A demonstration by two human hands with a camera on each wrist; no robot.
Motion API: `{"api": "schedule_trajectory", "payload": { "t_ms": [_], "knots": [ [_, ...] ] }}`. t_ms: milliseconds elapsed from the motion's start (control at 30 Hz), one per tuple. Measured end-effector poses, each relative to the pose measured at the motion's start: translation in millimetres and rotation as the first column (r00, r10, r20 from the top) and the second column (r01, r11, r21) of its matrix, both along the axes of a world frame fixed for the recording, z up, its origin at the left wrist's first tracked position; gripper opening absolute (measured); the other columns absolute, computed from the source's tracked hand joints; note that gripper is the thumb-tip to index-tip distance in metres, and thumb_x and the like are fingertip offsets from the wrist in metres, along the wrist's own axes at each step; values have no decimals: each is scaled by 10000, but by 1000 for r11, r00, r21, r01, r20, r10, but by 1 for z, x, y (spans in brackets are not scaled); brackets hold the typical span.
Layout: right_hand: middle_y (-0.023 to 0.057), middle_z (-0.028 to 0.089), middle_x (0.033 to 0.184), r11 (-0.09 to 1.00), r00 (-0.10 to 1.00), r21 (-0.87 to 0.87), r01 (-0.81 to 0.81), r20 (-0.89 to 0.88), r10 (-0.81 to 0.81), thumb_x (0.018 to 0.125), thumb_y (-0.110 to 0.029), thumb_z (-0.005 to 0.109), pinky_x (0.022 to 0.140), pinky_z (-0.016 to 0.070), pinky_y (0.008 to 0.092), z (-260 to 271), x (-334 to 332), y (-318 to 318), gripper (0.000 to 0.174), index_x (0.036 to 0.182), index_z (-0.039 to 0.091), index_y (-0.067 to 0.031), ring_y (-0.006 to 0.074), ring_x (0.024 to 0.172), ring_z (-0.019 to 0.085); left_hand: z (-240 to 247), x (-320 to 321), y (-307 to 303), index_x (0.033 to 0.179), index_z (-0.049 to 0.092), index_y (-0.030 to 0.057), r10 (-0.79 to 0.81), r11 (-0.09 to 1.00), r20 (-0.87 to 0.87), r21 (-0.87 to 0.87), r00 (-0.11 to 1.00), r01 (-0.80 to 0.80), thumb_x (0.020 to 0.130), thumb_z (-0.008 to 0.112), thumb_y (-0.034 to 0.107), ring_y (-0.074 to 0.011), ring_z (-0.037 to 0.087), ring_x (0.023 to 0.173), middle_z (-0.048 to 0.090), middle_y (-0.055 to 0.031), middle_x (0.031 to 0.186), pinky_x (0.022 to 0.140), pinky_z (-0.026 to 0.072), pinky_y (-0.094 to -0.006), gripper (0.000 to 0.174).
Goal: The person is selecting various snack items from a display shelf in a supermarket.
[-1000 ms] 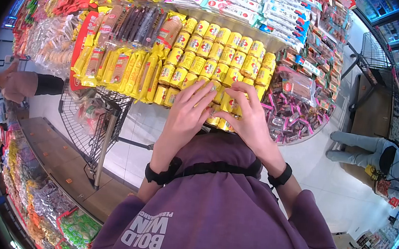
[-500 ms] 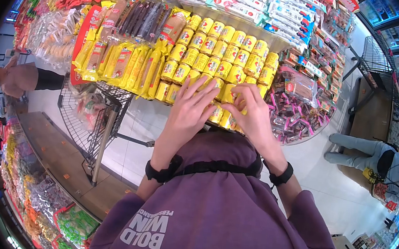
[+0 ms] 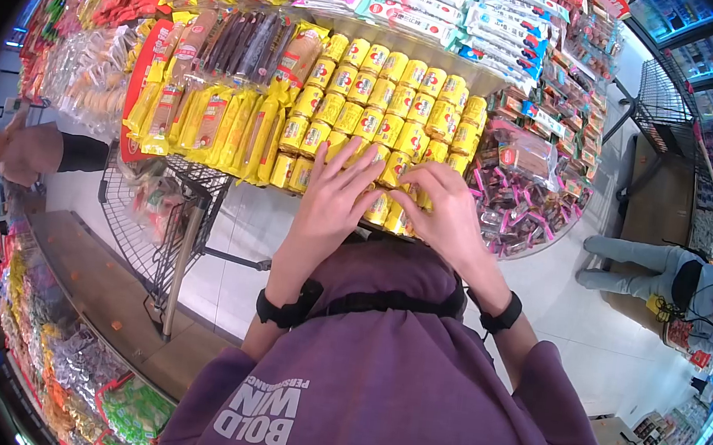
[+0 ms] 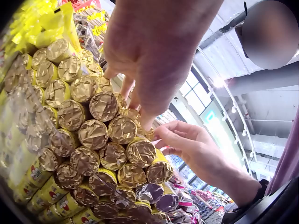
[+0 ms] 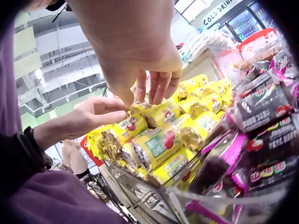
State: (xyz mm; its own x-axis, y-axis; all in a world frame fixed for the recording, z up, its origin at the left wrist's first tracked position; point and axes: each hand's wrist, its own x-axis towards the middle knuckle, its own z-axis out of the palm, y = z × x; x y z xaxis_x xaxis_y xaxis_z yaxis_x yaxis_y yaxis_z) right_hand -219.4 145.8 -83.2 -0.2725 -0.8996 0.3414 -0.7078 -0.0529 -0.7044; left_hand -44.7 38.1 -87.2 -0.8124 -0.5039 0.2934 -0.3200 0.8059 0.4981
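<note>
Here, the left hand [image 3: 333, 198] arches over yellow rolls [image 3: 370, 121].

Open air above the yellow rolls [image 3: 370, 121]; rolls packed close, scant gaps. Clear bin wall [image 5: 162, 192] along near edge, translucent divider [image 3: 443, 55] behind. Shopping cart [image 3: 134, 230] obstructs floor at left.

Bright throughout, lit from above by small white ceiling lamps [image 4: 218, 83], with a bluish glow from glass-fronted drinks coolers [image 3: 666, 18]. Sharp glints on crinkled gold-foil roll ends [image 4: 103, 106]; soft sheen on pale tiled floor [image 3: 564, 318]. Fisheye bending and black rounded borders in the head view; hazy smearing at the left wrist view's left edge.
</note>
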Motion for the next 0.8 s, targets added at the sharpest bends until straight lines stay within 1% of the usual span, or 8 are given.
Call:
{"api": "schedule_trajectory", "payload": {
  "t_ms": [33, 67, 167, 267, 367, 467, 700, 800],
  "knots": [
    [118, 657, 948, 999, 999, -36, -1, -54, -1, 823, -119, 779, 783, 513, 425, 6, -5, 0, 184, 928, 655, -33, 334, 874, 635, -1, 0, 0, 1241, 661, 40, 0, 1000, -2, 5, 1000, 0, 910, 691, 181, -312, 453, 1377, 619, -107, 1361, 1186, 238, -551, 361],
    [122, 669, 1024, 999, 997, -23, 32, -65, -34, 816, -134, 787, 854, 508, 427, 10, -11, 2, 239, 1001, 673, -34, 325, 972, 626, -1, -1, 0, 1238, 663, 41, 2, 1000, -6, 5, 1000, -2, 909, 692, 181, -313, 449, 1381, 619, -106, 1361, 1187, 236, -550, 358],
    [137, 664, 1109, 981, 955, -99, 165, -233, -184, 838, -139, 764, 914, 504, 426, 14, -33, -7, 308, 1115, 670, -45, 327, 1035, 615, -3, -1, 0, 1229, 669, 45, 14, 1000, -19, 5, 1000, -13, 909, 692, 178, -314, 439, 1392, 621, -105, 1361, 1191, 230, -548, 348],
    [146, 654, 1170, 984, 914, -18, 178, -368, -172, 860, -139, 738, 963, 492, 432, 4, -51, -15, 357, 1195, 650, -54, 330, 1099, 602, -4, -1, 2, 1219, 674, 45, 24, 1000, -32, 13, 999, -24, 911, 689, 169, -316, 437, 1396, 626, -105, 1357, 1194, 225, -545, 333],
    [152, 654, 1184, 992, 932, 34, 120, -349, -100, 875, -137, 717, 961, 497, 436, -2, -60, -17, 356, 1210, 638, -48, 338, 1106, 607, -4, -2, 1, 1214, 676, 44, 31, 999, -39, 16, 999, -30, 912, 687, 160, -317, 436, 1398, 630, -107, 1353, 1196, 221, -543, 324],
    [154, 654, 1182, 988, 964, 26, 152, -224, -142, 862, -137, 731, 955, 501, 437, 12, -57, -10, 375, 1209, 630, -38, 347, 1118, 608, -5, -2, 2, 1213, 677, 44, 35, 999, -46, 24, 998, -34, 915, 683, 152, -317, 435, 1400, 630, -110, 1352, 1196, 219, -544, 317],
    [167, 629, 1200, 971, 983, 214, -109, -124, 137, 825, -115, 752, 963, 502, 430, 12, -33, 24, 382, 1174, 624, -24, 363, 1117, 605, -6, -1, 2, 1213, 674, 53, 35, 999, -42, 36, 999, -34, 919, 675, 133, -319, 432, 1403, 627, -111, 1356, 1190, 217, -548, 304],
    [160, 621, 1194, 975, 989, 199, -94, -94, 114, 817, -67, 729, 959, 501, 439, 4, -25, 28, 335, 1135, 634, -25, 359, 1114, 604, -5, -2, 2, 1213, 670, 57, 30, 999, -25, 45, 999, -29, 920, 674, 130, -321, 432, 1402, 624, -107, 1360, 1189, 216, -551, 302]
  ]
}}
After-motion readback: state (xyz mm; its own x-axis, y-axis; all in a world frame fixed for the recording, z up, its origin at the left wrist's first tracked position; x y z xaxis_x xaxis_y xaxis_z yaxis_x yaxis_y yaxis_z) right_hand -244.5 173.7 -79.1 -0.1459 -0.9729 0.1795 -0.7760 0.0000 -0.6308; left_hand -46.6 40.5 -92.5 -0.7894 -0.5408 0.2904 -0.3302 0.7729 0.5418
